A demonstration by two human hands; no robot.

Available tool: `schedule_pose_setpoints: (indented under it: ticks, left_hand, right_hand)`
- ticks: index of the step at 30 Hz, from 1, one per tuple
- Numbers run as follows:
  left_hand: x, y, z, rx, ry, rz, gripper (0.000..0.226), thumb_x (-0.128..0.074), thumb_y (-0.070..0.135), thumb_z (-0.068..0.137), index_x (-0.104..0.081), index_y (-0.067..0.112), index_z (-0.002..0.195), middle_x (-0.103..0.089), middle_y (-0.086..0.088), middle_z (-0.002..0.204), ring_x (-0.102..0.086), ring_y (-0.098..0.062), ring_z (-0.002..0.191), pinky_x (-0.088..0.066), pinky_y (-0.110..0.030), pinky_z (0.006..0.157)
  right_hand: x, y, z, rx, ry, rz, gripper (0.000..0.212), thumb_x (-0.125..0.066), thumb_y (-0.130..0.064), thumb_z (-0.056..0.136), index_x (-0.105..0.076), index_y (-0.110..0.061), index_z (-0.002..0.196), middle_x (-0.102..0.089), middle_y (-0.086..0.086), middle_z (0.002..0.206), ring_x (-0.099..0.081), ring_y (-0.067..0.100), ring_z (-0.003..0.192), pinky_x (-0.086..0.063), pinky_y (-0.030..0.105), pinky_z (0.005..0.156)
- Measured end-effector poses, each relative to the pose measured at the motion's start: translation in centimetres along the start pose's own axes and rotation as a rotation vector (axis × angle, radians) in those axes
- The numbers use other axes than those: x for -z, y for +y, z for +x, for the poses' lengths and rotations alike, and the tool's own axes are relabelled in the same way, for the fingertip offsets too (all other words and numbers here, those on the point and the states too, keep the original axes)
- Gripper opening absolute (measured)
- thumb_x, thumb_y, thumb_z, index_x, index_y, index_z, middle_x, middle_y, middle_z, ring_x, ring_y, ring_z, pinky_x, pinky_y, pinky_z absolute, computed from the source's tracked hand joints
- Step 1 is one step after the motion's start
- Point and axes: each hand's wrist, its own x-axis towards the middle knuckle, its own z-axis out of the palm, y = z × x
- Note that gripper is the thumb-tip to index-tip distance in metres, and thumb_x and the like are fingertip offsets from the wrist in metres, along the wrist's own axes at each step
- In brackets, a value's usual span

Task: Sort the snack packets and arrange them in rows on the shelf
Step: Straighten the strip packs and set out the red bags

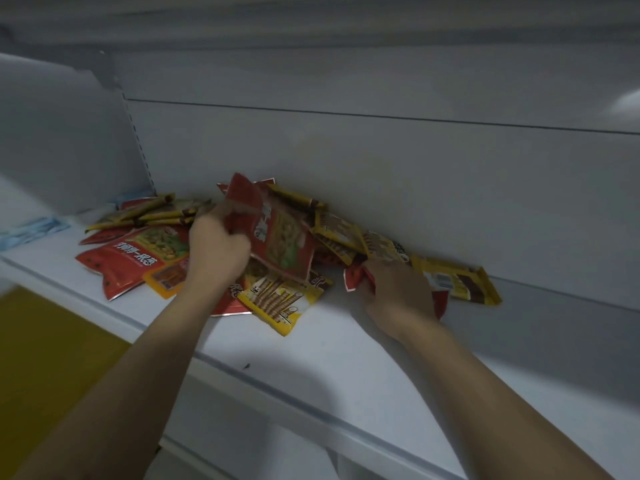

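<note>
Head view: a loose heap of snack packets on the white shelf point(346, 362), pushed against the grey back panel point(381, 161), unsorted, no rows.

The left hand point(216, 251) has its fingers curled round the raised red packet point(277, 237), which is tilted up over the middle of the heap. It hides the packets behind it.

The right hand point(398, 292) lies palm down at the heap's right end, fingers curled on a crumpled red packet point(356, 277) that is mostly hidden under the hand.

Just beyond the right hand is a yellow packet point(460, 278), flat against the back panel. A yellow wafer-stick packet point(280, 299) lies at the front between the forearms. A flat red packet point(131, 261) is on the left, with an orange packet point(166, 275) touching it. Stacked yellow packets point(152, 213) sit at back left. Blurred blue item point(34, 230) at far left, can't identify.
</note>
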Motion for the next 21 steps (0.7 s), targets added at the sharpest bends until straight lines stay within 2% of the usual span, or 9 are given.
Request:
schedule_pose_setpoints:
  ticks: [2, 4, 7, 9, 11, 14, 16, 18, 21]
  left_hand:
    - [1.3, -1.6, -0.6, 0.048, -0.039, 0.159, 0.045, -0.049, 0.000, 0.078, -0.072, 0.018, 0.111, -0.063, -0.008, 0.116, -0.056, -0.031, 0.110, -0.044, -0.035, 0.095]
    - [2.3, -3.3, -1.3, 0.101, -0.076, 0.322, 0.038, -0.052, 0.002, 0.083, -0.073, 0.018, 0.110, -0.059, -0.015, 0.119, -0.055, -0.036, 0.109, -0.042, -0.037, 0.093]
    - [2.7, -5.0, -2.1, 0.208, -0.160, 0.549, 0.021, -0.058, 0.025, 0.089, -0.070, 0.025, 0.107, -0.061, -0.011, 0.118, -0.057, -0.035, 0.106, -0.047, -0.047, 0.094]
    - [2.3, -5.4, -2.6, 0.280, -0.214, 0.611, 0.032, -0.061, 0.044, 0.089, -0.061, 0.025, 0.115, -0.055, -0.010, 0.123, -0.054, -0.036, 0.111, -0.046, -0.051, 0.097]
    - [2.0, -5.9, -2.8, 0.342, -0.253, 0.553, 0.047, -0.062, 0.051, 0.088, -0.051, 0.019, 0.122, -0.049, -0.012, 0.128, -0.053, -0.037, 0.114, -0.046, -0.049, 0.096]
    - [1.7, -6.3, -2.9, 0.377, -0.247, 0.447, 0.046, -0.069, 0.048, 0.085, -0.047, 0.018, 0.113, -0.047, -0.013, 0.130, -0.053, -0.033, 0.110, -0.047, -0.043, 0.089]
    - [1.8, -6.3, -2.8, 0.409, -0.198, 0.308, 0.043, -0.077, 0.040, 0.081, -0.046, 0.022, 0.105, -0.045, -0.012, 0.130, -0.049, -0.025, 0.100, -0.045, -0.034, 0.078]
    - [1.8, -6.5, -3.0, 0.463, -0.135, 0.137, 0.046, -0.084, 0.029, 0.075, -0.048, 0.022, 0.104, -0.045, -0.010, 0.128, -0.046, -0.020, 0.096, -0.043, -0.031, 0.079]
    - [2.1, -6.7, -3.3, 0.616, -0.075, -0.192, 0.045, -0.085, 0.014, 0.074, -0.051, 0.022, 0.101, -0.053, -0.006, 0.122, -0.061, -0.028, 0.100, -0.056, -0.046, 0.085]
  right_hand:
    - [0.3, -0.7, -0.4, 0.019, 0.016, 0.006, 0.017, -0.046, -0.031, 0.096, -0.062, -0.027, 0.101, -0.063, -0.002, 0.098, -0.058, 0.021, 0.092, -0.031, 0.031, 0.065]
    - [0.5, -1.5, -1.0, 0.061, 0.066, -0.003, 0.018, -0.047, -0.033, 0.096, -0.063, -0.024, 0.097, -0.063, -0.002, 0.092, -0.058, 0.023, 0.087, -0.038, 0.034, 0.064]
    - [0.2, -3.2, -1.6, 0.163, 0.186, -0.005, 0.014, -0.056, -0.028, 0.089, -0.065, -0.017, 0.088, -0.062, 0.003, 0.078, -0.057, 0.027, 0.073, -0.034, 0.032, 0.057]
    - [-0.3, -3.9, -1.2, 0.197, 0.207, -0.010, 0.016, -0.055, -0.026, 0.086, -0.066, -0.015, 0.087, -0.063, 0.005, 0.077, -0.058, 0.028, 0.071, -0.029, 0.030, 0.057]
    - [-1.5, -4.0, -0.3, 0.172, 0.021, -0.092, 0.026, -0.048, -0.032, 0.092, -0.064, -0.019, 0.108, -0.066, 0.003, 0.100, -0.060, 0.027, 0.090, -0.034, 0.031, 0.064]
    - [-3.2, -3.1, 0.9, 0.031, -0.256, -0.112, 0.055, -0.047, -0.043, 0.092, -0.040, -0.026, 0.143, -0.048, 0.002, 0.141, -0.047, 0.028, 0.125, -0.042, 0.035, 0.096]
    - [-3.6, -2.9, 1.5, -0.063, -0.288, -0.066, 0.065, -0.048, -0.048, 0.089, -0.029, -0.028, 0.149, -0.036, 0.006, 0.149, -0.037, 0.031, 0.135, -0.038, 0.042, 0.106]
    - [-4.0, -2.9, 1.9, -0.120, -0.295, -0.083, 0.070, -0.049, -0.048, 0.089, -0.023, -0.025, 0.150, -0.030, 0.010, 0.151, -0.030, 0.035, 0.138, -0.035, 0.046, 0.109]
    - [-4.2, -2.9, 2.5, -0.170, -0.315, -0.073, 0.065, -0.050, -0.043, 0.091, -0.024, -0.024, 0.148, -0.038, 0.013, 0.147, -0.039, 0.036, 0.132, -0.038, 0.044, 0.105]
